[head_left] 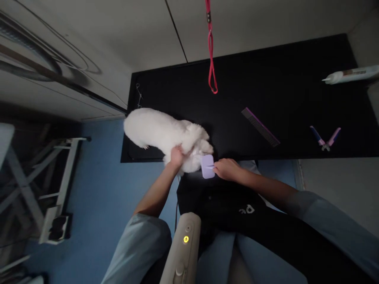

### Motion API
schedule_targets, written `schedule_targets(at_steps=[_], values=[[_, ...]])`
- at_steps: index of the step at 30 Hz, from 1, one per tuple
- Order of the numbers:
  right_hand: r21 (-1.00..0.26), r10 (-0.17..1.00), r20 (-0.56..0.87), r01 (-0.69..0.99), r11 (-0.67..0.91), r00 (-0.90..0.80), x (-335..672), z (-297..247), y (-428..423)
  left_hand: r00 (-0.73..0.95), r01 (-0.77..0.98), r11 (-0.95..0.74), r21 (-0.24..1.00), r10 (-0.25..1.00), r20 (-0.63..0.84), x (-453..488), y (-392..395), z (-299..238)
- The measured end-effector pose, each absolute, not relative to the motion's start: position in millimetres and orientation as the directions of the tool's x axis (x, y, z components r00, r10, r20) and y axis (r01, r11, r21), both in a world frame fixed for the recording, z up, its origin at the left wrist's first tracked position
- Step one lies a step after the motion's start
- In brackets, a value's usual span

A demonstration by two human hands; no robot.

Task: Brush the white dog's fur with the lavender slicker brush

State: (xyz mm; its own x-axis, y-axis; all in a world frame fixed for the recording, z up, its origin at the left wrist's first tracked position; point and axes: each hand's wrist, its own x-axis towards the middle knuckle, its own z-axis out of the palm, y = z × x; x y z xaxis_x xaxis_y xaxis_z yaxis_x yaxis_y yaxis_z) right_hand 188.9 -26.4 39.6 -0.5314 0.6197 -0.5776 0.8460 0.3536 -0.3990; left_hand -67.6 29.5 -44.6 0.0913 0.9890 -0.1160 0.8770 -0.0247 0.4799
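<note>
Head view | I read right grip closed on lilac brush, pad against near-right end of white dog, handle pointing right from dog | left grip clamped on dog's near flank, closer | desk beneath dog

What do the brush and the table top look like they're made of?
Brush, held by the right hand: smooth, evenly pale lilac back, likely matte moulded plastic. Table top: black, finely grained, no shine, probably a rubber mat; too dim to be sure.
</note>
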Motion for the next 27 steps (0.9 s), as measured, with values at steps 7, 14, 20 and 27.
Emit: schedule_targets(at_steps=[7,14,20,27], values=[[-0.454,0.637,-0.516,0.813,0.363,-0.573,186.9,39.4,-24.3,0.061,0.863,0.015,0.504,0.989,-0.133,-69.5,29.2,-46.0],[-0.468,0.642,-0.501,0.806,0.363,-0.580,186.4,36.4,-26.3,0.071,0.876,0.007,0.482,0.987,-0.143,-71.7,28.1,-46.3],[-0.419,0.628,-0.565,0.842,0.340,-0.535,189.0,34.7,-26.1,0.067,0.882,0.009,0.472,0.987,-0.144,-68.4,29.9,-41.8],[-0.455,0.604,-0.572,0.827,0.329,-0.555,186.3,33.4,-29.6,0.061,0.894,0.008,0.448,0.988,-0.141,-70.5,31.9,-43.9]])
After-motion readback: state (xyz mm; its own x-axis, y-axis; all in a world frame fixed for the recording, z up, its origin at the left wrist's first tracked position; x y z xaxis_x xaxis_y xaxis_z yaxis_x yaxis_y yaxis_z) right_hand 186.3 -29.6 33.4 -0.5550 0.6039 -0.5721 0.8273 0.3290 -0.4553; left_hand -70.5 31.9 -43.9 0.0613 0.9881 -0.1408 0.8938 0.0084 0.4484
